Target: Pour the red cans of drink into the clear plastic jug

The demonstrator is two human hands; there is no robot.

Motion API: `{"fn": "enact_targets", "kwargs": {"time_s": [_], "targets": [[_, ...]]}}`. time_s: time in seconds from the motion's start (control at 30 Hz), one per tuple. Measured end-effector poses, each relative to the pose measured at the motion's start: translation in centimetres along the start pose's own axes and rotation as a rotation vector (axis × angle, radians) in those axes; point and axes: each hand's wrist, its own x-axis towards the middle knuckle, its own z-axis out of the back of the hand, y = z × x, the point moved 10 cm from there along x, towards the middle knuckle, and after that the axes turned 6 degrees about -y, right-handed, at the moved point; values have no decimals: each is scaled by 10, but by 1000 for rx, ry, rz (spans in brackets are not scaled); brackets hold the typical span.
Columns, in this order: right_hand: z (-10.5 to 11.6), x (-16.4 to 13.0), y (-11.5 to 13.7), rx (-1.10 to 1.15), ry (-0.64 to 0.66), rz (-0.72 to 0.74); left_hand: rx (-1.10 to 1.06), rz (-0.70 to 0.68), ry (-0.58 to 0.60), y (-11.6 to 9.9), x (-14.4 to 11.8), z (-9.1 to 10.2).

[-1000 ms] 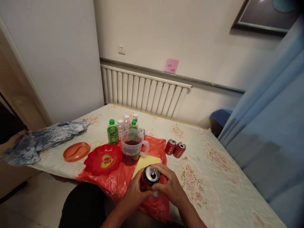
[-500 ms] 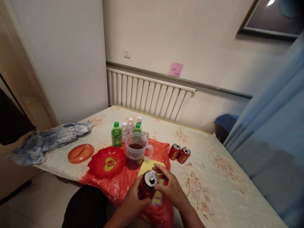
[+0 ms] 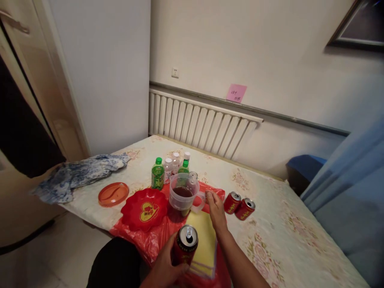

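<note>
My left hand [image 3: 168, 260] is wrapped round an opened dark red drink can [image 3: 186, 250], held upright near the front of the table. My right hand [image 3: 215, 206] is at the handle of a clear plastic jug [image 3: 183, 192], its fingers curled together against the handle's outer side; the thumb is mostly hidden. Dark brown liquid shows inside the jug, which stands on a red plastic bag [image 3: 162, 244]. Between my forearms lies a yellow pad or cloth [image 3: 204, 240]. Left of the jug is a red scalloped plate [image 3: 130, 210].
Two red cans [image 3: 245, 209] stand right of my right hand. Behind the jug are several bottles, including a green one [image 3: 157, 176]. An orange lid [image 3: 112, 196] and a blue-white cloth [image 3: 84, 172] lie to the left. A radiator [image 3: 195, 120] and blue curtain [image 3: 345, 192] border the table.
My right hand has left the can and moved forward to the jug's handle. The can stays in my left hand. The whole view has shifted slightly.
</note>
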Motion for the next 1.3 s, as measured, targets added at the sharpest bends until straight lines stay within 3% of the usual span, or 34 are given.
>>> {"fn": "enact_targets", "kwargs": {"time_s": [0.2, 0.4, 0.67, 1.0, 1.17, 1.3], "targets": [[-43, 5, -15, 61, 169, -76, -5, 27, -15, 8, 0, 11], [-43, 0, -18, 76, 46, -110, -21, 57, -18, 12, -4, 21], [-35, 0, -4, 62, -99, -104, 31, 65, -84, 27, -8, 38], [9, 6, 45, 135, -203, -104, 89, 56, -121, 11, -14, 44], [54, -8, 71, 128, -189, -143, 72, 6, -115, -1, -16, 37], [94, -26, 88, 30, -103, -153, 98, -20, -110, -8, -18, 25]]}}
